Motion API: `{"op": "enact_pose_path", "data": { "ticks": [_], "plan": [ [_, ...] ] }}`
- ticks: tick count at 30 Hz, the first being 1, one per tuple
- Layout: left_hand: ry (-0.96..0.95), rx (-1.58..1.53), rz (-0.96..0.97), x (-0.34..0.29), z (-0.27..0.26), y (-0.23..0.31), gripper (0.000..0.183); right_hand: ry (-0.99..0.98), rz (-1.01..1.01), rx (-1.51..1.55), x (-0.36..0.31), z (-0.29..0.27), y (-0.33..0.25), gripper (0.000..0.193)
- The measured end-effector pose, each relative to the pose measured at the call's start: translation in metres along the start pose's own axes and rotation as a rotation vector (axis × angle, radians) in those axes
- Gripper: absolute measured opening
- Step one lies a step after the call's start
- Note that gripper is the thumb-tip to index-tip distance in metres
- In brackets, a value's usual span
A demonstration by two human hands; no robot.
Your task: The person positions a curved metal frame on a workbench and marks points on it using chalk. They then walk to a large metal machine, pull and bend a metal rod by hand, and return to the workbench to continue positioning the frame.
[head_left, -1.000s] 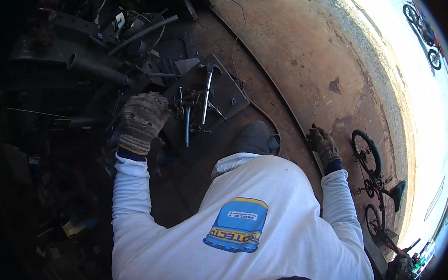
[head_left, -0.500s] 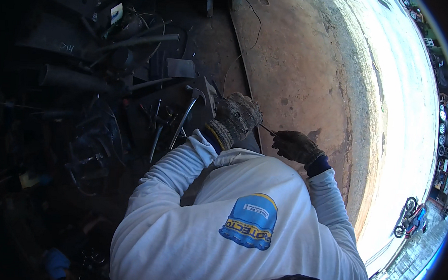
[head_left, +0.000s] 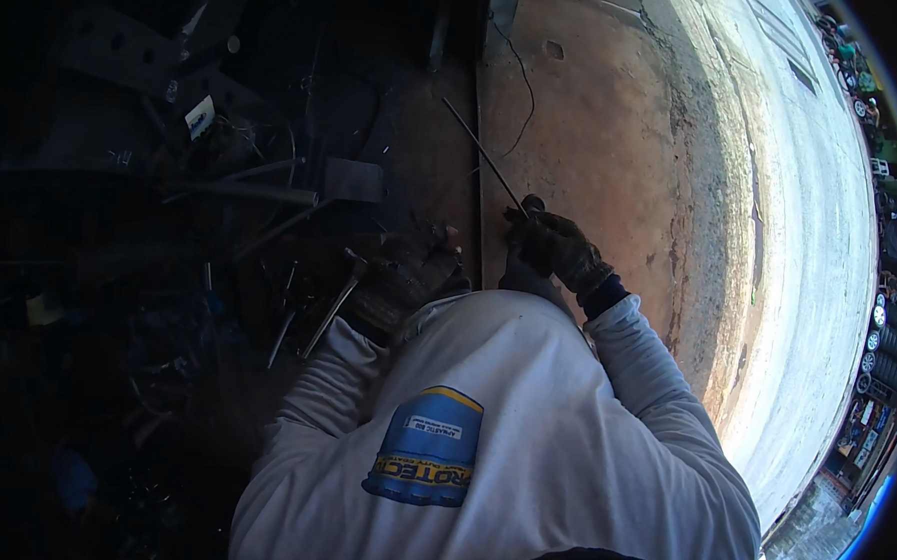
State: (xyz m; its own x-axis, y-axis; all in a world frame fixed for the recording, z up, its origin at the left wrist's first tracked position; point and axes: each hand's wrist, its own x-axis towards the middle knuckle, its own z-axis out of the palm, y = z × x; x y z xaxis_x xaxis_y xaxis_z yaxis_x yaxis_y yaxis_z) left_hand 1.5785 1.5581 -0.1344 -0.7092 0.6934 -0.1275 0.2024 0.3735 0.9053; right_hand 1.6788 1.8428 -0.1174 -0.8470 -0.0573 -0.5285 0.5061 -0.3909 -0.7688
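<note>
My right hand [head_left: 562, 249], in a dark work glove, is closed around the lower end of a long thin rod [head_left: 482, 153]. The rod slants up and to the left, its far tip over the dark floor edge. What lies inside the fist is hidden. My left hand [head_left: 409, 278], also gloved, is low in deep shadow, left of my lap. It lies close to a hammer [head_left: 333, 310] with a shiny handle; whether it touches the hammer does not show. Its fingers are too dark to make out.
Left of me, in shadow, lie metal pipes [head_left: 247, 190], a flat plate [head_left: 354, 180] and hand tools [head_left: 282, 335]. A thin cable [head_left: 530, 93] runs over the brown floor [head_left: 615, 137]. Beyond it is a bright roadway, with wheels [head_left: 874, 339] stacked at the far right.
The rod stretched between both hands before; now only my right hand has it, raised and pointing up-left. My left hand has moved down and left into shadow. The whole view has shifted.
</note>
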Motion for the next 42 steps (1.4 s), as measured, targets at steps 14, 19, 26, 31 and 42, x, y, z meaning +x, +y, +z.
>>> {"op": "enact_pose_path", "data": {
  "ticks": [14, 19, 26, 31, 42],
  "plan": [
    [0.591, -1.358, -0.103, 0.254, 0.03, 0.025, 0.014, -0.461, -0.064, -0.339, 0.196, -0.071, -0.133, 0.035],
    [0.895, -1.126, -0.231, 0.3, -0.048, 0.001, 0.007, -0.104, 0.48, 0.405, 0.255, -0.094, -0.145, 0.036],
    [0.581, -0.187, -0.877, 0.334, -0.171, -0.186, 0.017, 0.186, 0.475, -0.373, 0.28, -0.239, -0.128, 0.033],
    [0.626, 0.32, -0.979, 0.327, -0.202, -0.35, 0.035, 0.598, 0.709, -0.377, 0.261, -0.269, -0.113, 0.034],
    [0.299, 0.475, -1.146, 0.41, -0.29, -0.486, 0.022, 0.679, 0.902, -0.475, 0.321, -0.215, -0.169, 0.042]
  ]
}}
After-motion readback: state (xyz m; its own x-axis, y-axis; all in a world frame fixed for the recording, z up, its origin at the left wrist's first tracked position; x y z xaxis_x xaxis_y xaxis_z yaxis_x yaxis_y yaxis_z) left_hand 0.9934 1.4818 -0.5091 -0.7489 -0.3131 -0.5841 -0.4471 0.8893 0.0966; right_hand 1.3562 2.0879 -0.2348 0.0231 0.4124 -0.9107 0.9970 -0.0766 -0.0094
